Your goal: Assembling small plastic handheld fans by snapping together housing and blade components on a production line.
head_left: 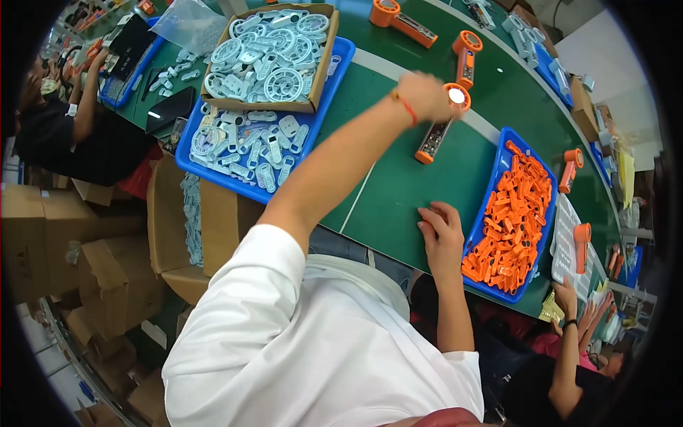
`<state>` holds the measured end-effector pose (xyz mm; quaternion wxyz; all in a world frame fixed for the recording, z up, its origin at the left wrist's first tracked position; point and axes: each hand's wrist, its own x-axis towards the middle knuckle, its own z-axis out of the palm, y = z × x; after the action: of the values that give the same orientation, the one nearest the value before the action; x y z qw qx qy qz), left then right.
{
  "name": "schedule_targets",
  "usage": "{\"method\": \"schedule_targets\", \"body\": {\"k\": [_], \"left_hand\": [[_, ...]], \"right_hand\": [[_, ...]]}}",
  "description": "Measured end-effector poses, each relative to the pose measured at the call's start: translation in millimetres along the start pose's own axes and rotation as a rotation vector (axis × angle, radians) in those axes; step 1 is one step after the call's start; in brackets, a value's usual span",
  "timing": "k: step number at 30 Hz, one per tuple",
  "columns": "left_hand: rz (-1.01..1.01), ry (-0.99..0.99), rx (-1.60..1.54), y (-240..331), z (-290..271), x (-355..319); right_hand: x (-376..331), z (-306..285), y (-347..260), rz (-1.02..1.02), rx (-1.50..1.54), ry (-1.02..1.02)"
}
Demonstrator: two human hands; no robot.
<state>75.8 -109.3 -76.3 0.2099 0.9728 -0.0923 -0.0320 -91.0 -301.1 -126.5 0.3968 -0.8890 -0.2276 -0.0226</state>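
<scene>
My left hand [425, 97] reaches far across the green table and is smeared by motion. It is at the round head of an orange handheld device [429, 144], whose handle shows inner electronic parts. Whether its fingers grip the device I cannot make out. My right hand [442, 229] rests low over the table's near edge, fingers apart and slightly curled, with nothing in it. Just right of that hand lies a blue tray [471, 245] heaped with small orange plastic parts [514, 220].
Farther off lie more orange devices [466, 65]. At left, a blue tray [324, 107] of pale blue parts carries a cardboard box [313, 105] of ring-shaped parts. Cartons [117, 285] stack beside me. People work at both sides; one person's hand [565, 297] touches a white tray [567, 242].
</scene>
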Motion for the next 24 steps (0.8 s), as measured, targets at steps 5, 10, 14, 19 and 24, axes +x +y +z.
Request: {"method": "schedule_targets", "body": {"k": [5,10,14,19,24], "left_hand": [[-0.294,0.287,-0.266,-65.0,-7.6,90.0],[-0.471,0.271,-0.411,-74.9,23.3,140.9],[-0.519,0.546,-0.551,-58.0,28.7,122.1],[-0.192,0.696,-0.747,-34.0,8.2,59.5],[-0.090,0.577,-1.003,-25.4,-8.0,-49.8]], "right_hand": [[-3.6,-5.0,-21.0,-0.116,-0.416,0.000],[-9.8,-15.3,-11.0,-0.077,-0.364,-0.041],[-9.5,-16.8,-13.7,-0.066,-0.276,-0.093],[-7.7,-20.3,-14.8,0.233,0.030,0.011],[16.7,-15.1,-8.3,-0.379,-0.304,-0.247]]}}
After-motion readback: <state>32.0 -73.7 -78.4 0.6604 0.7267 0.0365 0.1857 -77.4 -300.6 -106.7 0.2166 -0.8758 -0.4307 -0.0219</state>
